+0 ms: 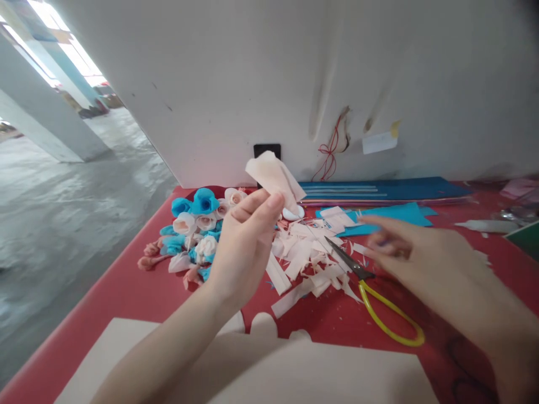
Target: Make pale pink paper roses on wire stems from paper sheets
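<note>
My left hand (246, 247) is closed, pinching a pale cream piece of crepe paper (273, 177) between thumb and fingers above the table. The paper is curved and flares out at the top. My right hand (421, 258), slightly blurred, hovers at the right with its index finger stretched out and the others loosely curled; I see nothing in it. Scissors with yellow handles (389, 317) lie beside and below it, blades towards the scraps. Cream paper scraps (301, 258) are spread between the two hands.
Blue, white and pink paper flowers (204, 202) are heaped at the left of the red table (138, 300). Blue paper sheets (396, 216) lie at the back near a white wall (236, 73). A large cream sheet (320, 370) covers the front. A black object (267, 150) leans behind.
</note>
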The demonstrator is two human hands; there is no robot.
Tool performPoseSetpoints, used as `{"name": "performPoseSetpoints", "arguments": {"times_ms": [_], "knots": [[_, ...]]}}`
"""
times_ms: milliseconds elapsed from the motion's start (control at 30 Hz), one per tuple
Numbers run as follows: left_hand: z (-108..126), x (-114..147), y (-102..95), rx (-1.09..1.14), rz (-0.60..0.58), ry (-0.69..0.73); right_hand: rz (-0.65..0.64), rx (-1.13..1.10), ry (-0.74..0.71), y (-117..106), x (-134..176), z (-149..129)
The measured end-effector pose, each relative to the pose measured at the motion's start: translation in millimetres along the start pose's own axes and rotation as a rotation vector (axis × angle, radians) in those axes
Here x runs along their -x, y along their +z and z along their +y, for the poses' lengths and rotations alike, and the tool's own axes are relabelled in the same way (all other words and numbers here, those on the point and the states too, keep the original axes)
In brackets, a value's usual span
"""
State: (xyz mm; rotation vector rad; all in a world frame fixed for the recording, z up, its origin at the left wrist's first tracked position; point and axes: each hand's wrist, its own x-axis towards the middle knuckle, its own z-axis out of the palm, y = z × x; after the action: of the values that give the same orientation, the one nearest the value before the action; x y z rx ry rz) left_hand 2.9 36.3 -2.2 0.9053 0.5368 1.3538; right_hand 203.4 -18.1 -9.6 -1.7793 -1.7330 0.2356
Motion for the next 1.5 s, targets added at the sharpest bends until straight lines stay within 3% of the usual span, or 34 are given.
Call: {"name": "performPoseSetpoints", "arguments": {"times_ms": [67, 133, 233, 300, 467, 600, 700, 900, 1067, 1267, 1500], "knots": [[-1, 2, 1.2, 0.01, -0.023, -0.029, -0.006, 0.012, -0.078, 6, -2, -3], [-3, 3, 2.1, 0.033, -0.032, -0.061, -0.045, -0.142, -0.108, 15, -2, -9], [-5, 6, 3.6, 0.105, -0.067, -0.105, -0.194, -0.57, 0.054, 29, -1, -21], [-6, 9, 4.9, 0.135, -0.117, -0.139, -0.286, -0.738, 0.152, 38, -1, -28], [-7, 13, 8.7, 0.109, -0.231, -0.239, -0.409, -0.831, 0.243, 46, -2, -35], [-6, 15, 10.5, 0.147, -0.238, -0.289, -0.456, -0.852, 0.241, 41, -3, -32], [-5, 14, 11.0, 0.178, -0.223, -0.275, -0.419, -0.821, 0.238, 32, -2, -31], [2, 9, 8.1, 0.24, -0.161, -0.229, -0.165, -0.583, 0.324, 13, -1, -19], [5, 8, 7.2, 0.178, -0.087, -0.192, -0.023, -0.391, 0.217, 13, -7, -3], [-2, 11, 8.9, 0.18, -0.147, -0.213, -0.04, -0.242, 0.041, 11, -12, -3], [0, 14, 8.2, 0.141, -0.185, -0.238, 0.087, -0.324, 0.187, 11, -8, -4]]}}
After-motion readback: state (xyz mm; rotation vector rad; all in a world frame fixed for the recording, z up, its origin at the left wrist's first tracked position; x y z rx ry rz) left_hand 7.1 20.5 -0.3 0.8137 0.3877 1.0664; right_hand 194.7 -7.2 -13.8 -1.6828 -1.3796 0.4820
